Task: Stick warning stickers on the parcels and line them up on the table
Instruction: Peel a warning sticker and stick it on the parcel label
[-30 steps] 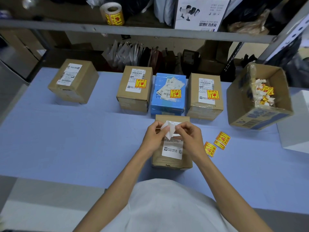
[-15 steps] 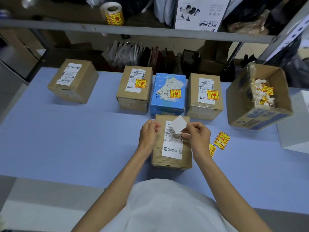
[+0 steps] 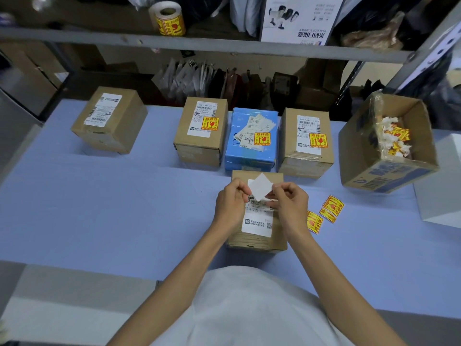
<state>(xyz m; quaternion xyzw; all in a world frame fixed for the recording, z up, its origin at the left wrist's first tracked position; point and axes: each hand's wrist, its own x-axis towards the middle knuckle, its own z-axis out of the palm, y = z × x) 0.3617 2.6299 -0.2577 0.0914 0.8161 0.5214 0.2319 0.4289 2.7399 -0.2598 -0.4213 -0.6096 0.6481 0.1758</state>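
Two corners of one sticker (image 3: pixel 260 187) are pinched, by the left hand (image 3: pixel 230 204) and the right hand (image 3: pixel 290 204), directly above the parcel (image 3: pixel 258 237) on the counter (image 3: pixel 124 208). It's likely light, floppy paper (white back showing), best held by the edges

White carton (image 3: pixel 299 18) on far shelf (image 3: pixel 224 47): "BARCODE SCANNER", upside down. Yellow warning sticker (image 3: pixel 210 123) on left brown parcel (image 3: pixel 197 156) reads "易碎品". Same sticker on blue parcel (image 3: pixel 249 156) and right brown parcel (image 3: pixel 288 141). Shipping-label print on all parcels: too small to read.
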